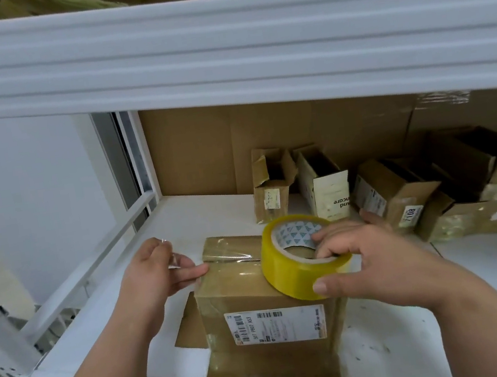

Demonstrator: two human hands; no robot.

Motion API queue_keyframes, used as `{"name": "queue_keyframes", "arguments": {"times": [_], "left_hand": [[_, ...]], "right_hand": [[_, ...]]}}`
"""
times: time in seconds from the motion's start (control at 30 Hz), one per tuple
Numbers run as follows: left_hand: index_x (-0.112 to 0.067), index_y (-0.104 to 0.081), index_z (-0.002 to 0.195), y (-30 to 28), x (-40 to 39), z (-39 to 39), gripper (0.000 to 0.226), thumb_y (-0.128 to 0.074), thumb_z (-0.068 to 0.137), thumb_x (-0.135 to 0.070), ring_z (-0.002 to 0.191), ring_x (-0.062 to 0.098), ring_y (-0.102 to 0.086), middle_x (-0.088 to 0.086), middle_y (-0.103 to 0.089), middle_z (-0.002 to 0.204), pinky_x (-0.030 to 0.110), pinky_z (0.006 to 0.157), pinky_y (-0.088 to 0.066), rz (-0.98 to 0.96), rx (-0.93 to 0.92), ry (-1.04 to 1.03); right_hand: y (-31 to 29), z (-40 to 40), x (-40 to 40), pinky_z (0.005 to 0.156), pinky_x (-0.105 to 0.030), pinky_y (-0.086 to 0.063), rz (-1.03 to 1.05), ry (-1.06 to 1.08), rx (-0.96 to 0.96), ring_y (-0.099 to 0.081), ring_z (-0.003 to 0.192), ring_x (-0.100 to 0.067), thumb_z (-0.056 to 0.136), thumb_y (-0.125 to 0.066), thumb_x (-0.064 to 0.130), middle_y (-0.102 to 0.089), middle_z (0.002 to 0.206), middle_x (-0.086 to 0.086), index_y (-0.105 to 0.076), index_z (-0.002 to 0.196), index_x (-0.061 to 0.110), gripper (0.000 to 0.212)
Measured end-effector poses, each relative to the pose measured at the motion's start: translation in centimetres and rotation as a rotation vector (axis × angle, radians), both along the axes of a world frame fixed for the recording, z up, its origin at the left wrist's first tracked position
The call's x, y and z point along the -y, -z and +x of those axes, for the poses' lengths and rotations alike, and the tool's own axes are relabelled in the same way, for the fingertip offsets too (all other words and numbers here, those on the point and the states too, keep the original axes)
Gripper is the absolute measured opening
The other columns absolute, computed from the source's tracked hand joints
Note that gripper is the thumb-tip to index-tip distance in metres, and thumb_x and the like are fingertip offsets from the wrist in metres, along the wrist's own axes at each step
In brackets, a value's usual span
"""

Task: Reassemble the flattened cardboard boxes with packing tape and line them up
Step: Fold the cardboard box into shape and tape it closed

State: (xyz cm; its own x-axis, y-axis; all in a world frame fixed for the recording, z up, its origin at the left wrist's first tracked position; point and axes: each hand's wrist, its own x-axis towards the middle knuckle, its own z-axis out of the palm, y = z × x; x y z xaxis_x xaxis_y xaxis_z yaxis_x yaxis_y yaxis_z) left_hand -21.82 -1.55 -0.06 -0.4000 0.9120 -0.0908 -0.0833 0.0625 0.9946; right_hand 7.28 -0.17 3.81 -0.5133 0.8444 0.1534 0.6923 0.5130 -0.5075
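Yellowish packing tape roll (302,256) stood tilted on the top of a brown cardboard box (255,287) placed near the front edge of the white shelf (198,208). The right hand (377,262) gripped the roll, fingers curled inside its core and thumb pressed on its outer face. The left hand (156,273) pressed its fingertips against the box's upper left edge, where a clear strip of tape (228,256) ran from the roll across the top seam. A white shipping label (277,326) covered the box's near face. Along the back edge of the shelf, small open boxes (324,189) stood in a row, the rightmost ones toward the back right corner. A white beam (220,53) of the upper shelf crossed above.
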Motion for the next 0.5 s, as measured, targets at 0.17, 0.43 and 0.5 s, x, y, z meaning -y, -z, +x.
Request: {"name": "queue_keyframes", "arguments": {"times": [0.17,0.43,0.5], "left_hand": [[-0.005,-0.049,0.09,-0.3,0.8,0.7,0.02,-0.036,0.103,-0.012,0.073,0.03,-0.074,0.02,-0.063,0.078,0.038,0.082,-0.054,0.009,-0.147,-0.056],[0.005,-0.052,0.096,-0.7,1.3,1.2,0.024,-0.041,0.104,-0.014,0.073,0.028,-0.074,0.018,-0.066,0.075,0.054,0.099,-0.048,0.001,-0.238,-0.063],[0.003,-0.053,0.094,-0.7,1.2,1.2,0.023,-0.044,0.104,-0.015,0.074,0.028,-0.075,0.017,-0.065,0.079,0.055,0.1,-0.048,-0.002,-0.226,-0.054]], "right_hand": [[-0.3,0.5,-0.3,0.089,-0.036,-0.043,0.069,0.001,-0.087,-0.055,0.089,-0.004,0.064,-0.056,0.074,-0.06,0.08,0.016,-0.062,0.077,0.042,0.036],[-2.4,2.0,0.9,0.051,-0.02,-0.034,0.138,0.188,-0.31,-0.051,0.061,-0.007,0.063,-0.058,0.069,-0.055,0.061,0.005,-0.062,0.065,0.026,0.043],[-2.3,2.3,0.9,0.055,-0.026,-0.035,0.099,0.229,-0.31,-0.052,0.066,-0.009,0.06,-0.057,0.07,-0.056,0.064,0.004,-0.063,0.067,0.026,0.045]]}}
